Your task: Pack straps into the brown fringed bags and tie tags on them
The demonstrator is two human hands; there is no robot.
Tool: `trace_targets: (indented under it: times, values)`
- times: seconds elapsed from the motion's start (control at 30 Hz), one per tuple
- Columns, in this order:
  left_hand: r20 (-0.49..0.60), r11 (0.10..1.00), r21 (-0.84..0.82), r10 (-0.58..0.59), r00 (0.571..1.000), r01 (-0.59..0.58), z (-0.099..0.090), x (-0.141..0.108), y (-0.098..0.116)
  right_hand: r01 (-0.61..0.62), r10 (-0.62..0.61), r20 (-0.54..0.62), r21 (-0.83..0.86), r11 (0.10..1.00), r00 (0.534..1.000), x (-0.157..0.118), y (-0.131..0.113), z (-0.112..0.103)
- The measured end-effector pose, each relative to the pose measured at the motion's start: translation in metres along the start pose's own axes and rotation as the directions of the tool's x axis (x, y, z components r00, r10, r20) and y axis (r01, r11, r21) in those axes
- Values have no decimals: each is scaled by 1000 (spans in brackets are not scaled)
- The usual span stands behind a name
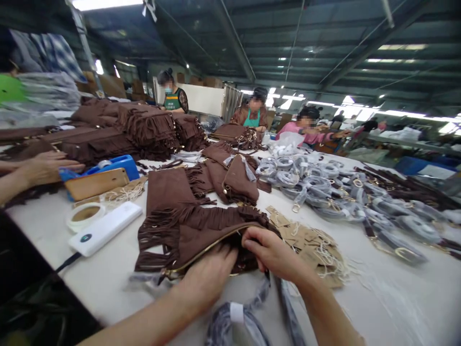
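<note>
A brown fringed bag (201, 229) lies on the table before me, its gold zipper undone and its mouth gaping toward me. My left hand (212, 269) reaches into the mouth with fingers stretched out; the fingertips are partly hidden inside. At the right end of the opening, my right hand (268, 250) is closed on the bag's edge, thumb and forefinger pinched by the zipper. Closest to me, a coiled strap (225, 327) in clear wrap with a white band lies below the bag. Brown paper tags (309, 245) with white strings spread beside my right forearm.
Wrapped straps (317, 185) pile up on the right. More brown bags (144, 127) are stacked at the back left. A white power bank (108, 228), a tape roll (86, 215) and a phone (97, 184) sit left. Another person's hand (46, 168) is at the left edge; co-workers sit beyond.
</note>
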State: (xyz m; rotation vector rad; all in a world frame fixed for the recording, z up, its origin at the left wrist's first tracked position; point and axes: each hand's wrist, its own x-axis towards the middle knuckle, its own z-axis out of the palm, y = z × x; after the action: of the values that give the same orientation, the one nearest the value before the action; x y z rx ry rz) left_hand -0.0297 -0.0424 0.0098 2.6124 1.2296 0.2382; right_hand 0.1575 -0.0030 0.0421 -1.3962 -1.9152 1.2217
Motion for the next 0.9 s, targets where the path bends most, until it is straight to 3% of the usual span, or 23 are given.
trace_targets:
  times: [0.13,0.23,0.37,0.57,0.7,0.9]
  values:
    - [183,995,-44,-75,980,84,-24,16,-19,-49,44,-57,-92,995,997,-11,-1,-18]
    - [244,994,-64,-67,967,85,-53,13,-29,-117,117,-8,-142,983,993,-19,-7,-27]
    - [288,992,-57,-95,953,116,-69,15,-21,-233,264,60,-310,922,963,-21,-15,-23]
    - [140,965,-242,-67,988,100,-33,43,8,-267,301,31,-376,887,953,-14,-12,-15]
    - [69,929,-357,-76,995,96,-11,57,1,-258,287,21,-377,889,958,-12,-9,-18]
    - [-51,918,-392,-84,995,57,5,60,-6,-243,274,32,-375,895,961,-11,-5,-22]
